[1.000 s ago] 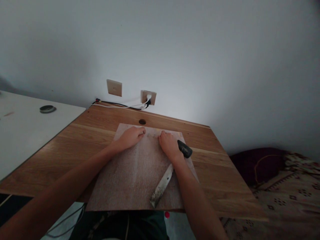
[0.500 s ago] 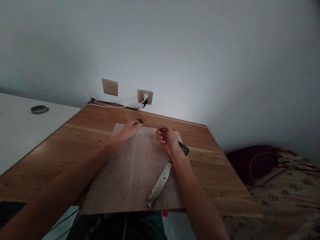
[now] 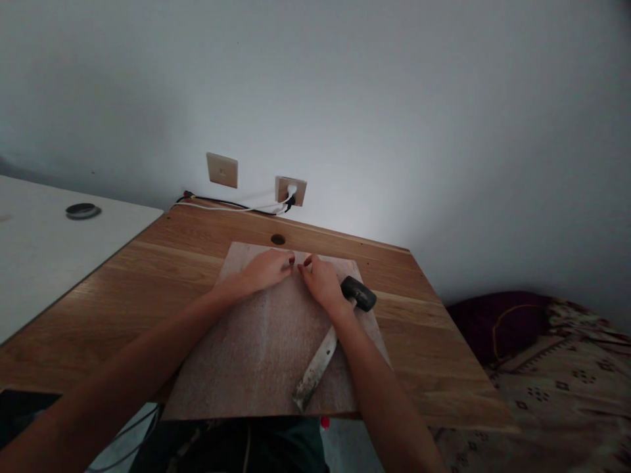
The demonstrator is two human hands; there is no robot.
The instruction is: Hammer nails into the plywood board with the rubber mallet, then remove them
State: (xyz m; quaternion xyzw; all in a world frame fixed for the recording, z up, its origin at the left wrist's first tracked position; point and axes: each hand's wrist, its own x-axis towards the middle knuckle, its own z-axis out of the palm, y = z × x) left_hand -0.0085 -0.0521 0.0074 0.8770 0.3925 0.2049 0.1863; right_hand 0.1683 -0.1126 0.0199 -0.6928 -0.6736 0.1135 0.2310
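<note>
A thin wooden board (image 3: 246, 355) lies on the wooden table, its near edge close to my lap. My left hand (image 3: 270, 268) is over the far part of the board, its fingers curled in a pinch; anything between the fingertips is too small to make out. Just right of it, my right hand (image 3: 319, 277) has thumb and fingers drawn together, also around something too small to name, if anything. The fingertips of both hands nearly meet. A hammer with a black head (image 3: 359, 293) and a worn pale handle (image 3: 315, 371) lies on the board, partly hidden under my right forearm.
The wooden table (image 3: 424, 328) has a round dark hole (image 3: 278, 239) behind the board. White and black cables run along the wall to a socket (image 3: 290, 190). A white table (image 3: 34, 263) at left bears a dark round object (image 3: 81, 210). Patterned fabric (image 3: 557, 387) lies at right.
My left hand has moved right and nearer, uncovering the hole in the table. My right hand has turned over, knuckles up, and come toward the left hand. More of the hammer head shows.
</note>
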